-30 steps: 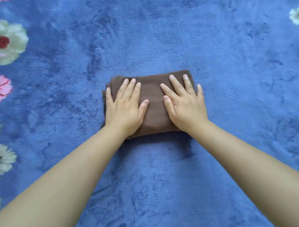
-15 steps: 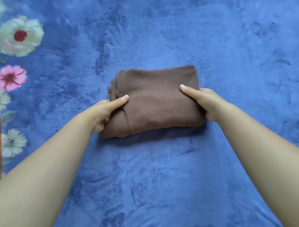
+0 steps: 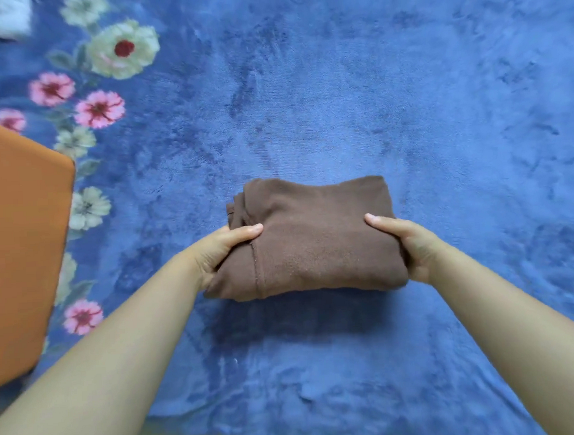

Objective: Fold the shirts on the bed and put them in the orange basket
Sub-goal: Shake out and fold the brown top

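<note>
Head view shows you the blue plush blanket (image 3: 339, 100) covering the bed and filling almost the whole frame, with a band of printed flowers (image 3: 122, 48), white and pink, running down its left side. At the left edge, the orange basket (image 3: 20, 235) juts in as a flat orange surface; you cannot see its opening or anything inside it from here. In the far left corner, a bit of pale cloth (image 3: 0, 14) lies blurred, and you cannot tell what it is.

Just right of centre and toward the near side sits the folded brown shirt (image 3: 316, 235), a compact bundle with a stitched seam running down its left part and layered edges showing at its far left corner. A dark shadow lies on the blanket along its near edge, so the near edge seems raised off the blanket. It is well apart from the basket.

Your two bare forearms reach in from the near corners. Your left hand (image 3: 223, 249) grips the left end of the bundle, thumb laid flat across the top, the other fingers tucked beneath and hidden. Your right hand (image 3: 408, 241) grips the right end the same way, thumb on top pointing inward, fingers wrapped under the edge out of sight, so you cannot tell whether they are spread.
</note>
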Tool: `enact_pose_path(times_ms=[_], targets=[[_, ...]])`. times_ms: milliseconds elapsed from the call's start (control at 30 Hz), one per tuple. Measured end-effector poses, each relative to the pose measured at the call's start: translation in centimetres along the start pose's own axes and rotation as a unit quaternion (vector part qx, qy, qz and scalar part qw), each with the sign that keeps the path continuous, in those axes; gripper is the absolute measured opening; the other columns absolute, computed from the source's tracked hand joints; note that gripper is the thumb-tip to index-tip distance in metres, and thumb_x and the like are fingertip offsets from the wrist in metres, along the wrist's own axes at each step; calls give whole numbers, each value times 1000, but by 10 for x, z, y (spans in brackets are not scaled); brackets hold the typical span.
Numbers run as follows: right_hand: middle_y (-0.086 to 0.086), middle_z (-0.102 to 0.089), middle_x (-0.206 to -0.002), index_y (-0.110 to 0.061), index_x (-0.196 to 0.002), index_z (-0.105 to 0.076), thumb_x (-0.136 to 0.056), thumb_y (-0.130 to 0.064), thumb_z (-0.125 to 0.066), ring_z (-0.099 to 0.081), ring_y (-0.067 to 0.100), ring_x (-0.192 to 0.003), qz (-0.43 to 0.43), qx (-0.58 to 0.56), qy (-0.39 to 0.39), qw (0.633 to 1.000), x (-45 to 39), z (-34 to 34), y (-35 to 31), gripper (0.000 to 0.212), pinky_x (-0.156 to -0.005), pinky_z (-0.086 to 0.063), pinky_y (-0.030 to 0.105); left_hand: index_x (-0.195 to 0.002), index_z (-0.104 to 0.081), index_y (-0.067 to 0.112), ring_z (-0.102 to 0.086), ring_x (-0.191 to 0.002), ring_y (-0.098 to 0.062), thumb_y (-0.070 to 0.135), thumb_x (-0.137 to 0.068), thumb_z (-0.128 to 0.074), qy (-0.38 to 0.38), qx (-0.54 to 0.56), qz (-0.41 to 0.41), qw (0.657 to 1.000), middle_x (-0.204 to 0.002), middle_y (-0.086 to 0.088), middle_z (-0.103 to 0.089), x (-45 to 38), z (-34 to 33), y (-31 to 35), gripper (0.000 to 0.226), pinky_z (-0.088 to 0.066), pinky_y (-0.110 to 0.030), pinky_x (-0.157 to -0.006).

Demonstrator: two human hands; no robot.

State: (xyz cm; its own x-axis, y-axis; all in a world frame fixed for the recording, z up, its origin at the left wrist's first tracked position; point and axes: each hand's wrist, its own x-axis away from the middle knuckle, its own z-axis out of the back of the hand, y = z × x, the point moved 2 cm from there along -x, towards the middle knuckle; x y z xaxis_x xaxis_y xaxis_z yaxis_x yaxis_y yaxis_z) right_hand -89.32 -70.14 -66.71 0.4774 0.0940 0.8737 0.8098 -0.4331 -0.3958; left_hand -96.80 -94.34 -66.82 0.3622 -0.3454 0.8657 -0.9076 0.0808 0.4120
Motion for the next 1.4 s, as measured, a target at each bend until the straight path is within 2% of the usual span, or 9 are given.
enact_pose_path(times_ms=[133, 233, 400, 533, 800, 967, 1100, 1167, 1400], targets=[[2, -69, -83, -13, -115, -58, -61, -33, -65, -67, 15, -66, 49, 51, -2, 997, 12, -35, -22, 58, -56, -55, 26, -104, -59, 15, -70, -66, -16, 12, -72, -67, 25, 10, -42, 999, -75, -4, -73, 33, 17, 15, 33, -56, -29, -54], [3, -68, -84, -14, -115, -57, -74, -28, -65, -67, 16, -65, 92, 56, 2, 994, 24, -70, -35, 44, -59, -56, 28, -105, -60, 14, -69, -62, -16, 13, -59, -73, 57, -5, -69, 996, -71, -3, -72, 63, 34, 35, 48, -56, -27, -54], [1, -68, -73, -14, -102, -59, -86, -26, -59, -66, 16, -60, 164, 62, 16, 984, 59, -139, -61, 20, -57, -55, 28, -103, -63, 12, -68, -61, -16, 25, -77, -68, 112, -60, -147, 981, -72, -3, -71, 127, 61, 85, 29, -49, -27, -63], [7, -65, -90, -13, -114, -59, -86, -31, -59, -65, 24, -72, 197, 66, 12, 978, 92, -207, -71, 34, -67, -55, 41, -107, -61, 14, -65, -76, -20, 27, -87, -60, 129, -102, -214, 963, -90, -8, -68, 188, 93, 123, 25, -49, -28, -64], [7, -66, -88, -13, -110, -60, -85, -33, -59, -65, 24, -70, 239, 67, 12, 969, 133, -348, -31, 32, -72, -53, 39, -105, -65, 14, -65, -88, -26, 29, -87, -61, 132, -142, -264, 945, -101, -11, -69, 301, 203, 133, 24, -51, -31, -76], [9, -67, -91, -12, -111, -61, -70, -36, -69, -64, 28, -77, 236, 108, -9, 966, 139, -444, 4, 48, -81, -51, 46, -90, -63, 17, -64, -76, -12, 28, -88, -59, 170, -137, -269, 938, -89, -3, -67, 359, 288, 124, 11, -49, -19, -60], [8, -66, -87, -14, -103, -62, -80, -33, -66, -63, 26, -77, 233, 120, 2, 965, 137, -484, 15, 30, -83, -50, 43, -113, -61, 19, -56, -112, -23, 35, -75, -71, 183, -124, -274, 936, -123, -6, -59, 377, 328, 121, 43, -40, -37, -103], [7, -65, -85, -15, -93, -63, -84, -32, -63, -62, 24, -77, 230, 132, 8, 964, 132, -497, 15, 19, -77, -50, 37, -118, -59, 17, -57, -111, -24, 41, -66, -72, 185, -124, -260, 940, -122, -8, -60, 380, 344, 122, 58, -39, -40, -104], [8, -65, -90, -13, -96, -61, -84, -32, -63, -62, 24, -81, 221, 162, 40, 961, 110, -520, -1, 22, -75, -49, 35, -115, -59, 12, -60, -103, -25, 35, -80, -67, 202, -136, -242, 939, -113, -10, -63, 360, 364, 139, 42, -42, -38, -101]])
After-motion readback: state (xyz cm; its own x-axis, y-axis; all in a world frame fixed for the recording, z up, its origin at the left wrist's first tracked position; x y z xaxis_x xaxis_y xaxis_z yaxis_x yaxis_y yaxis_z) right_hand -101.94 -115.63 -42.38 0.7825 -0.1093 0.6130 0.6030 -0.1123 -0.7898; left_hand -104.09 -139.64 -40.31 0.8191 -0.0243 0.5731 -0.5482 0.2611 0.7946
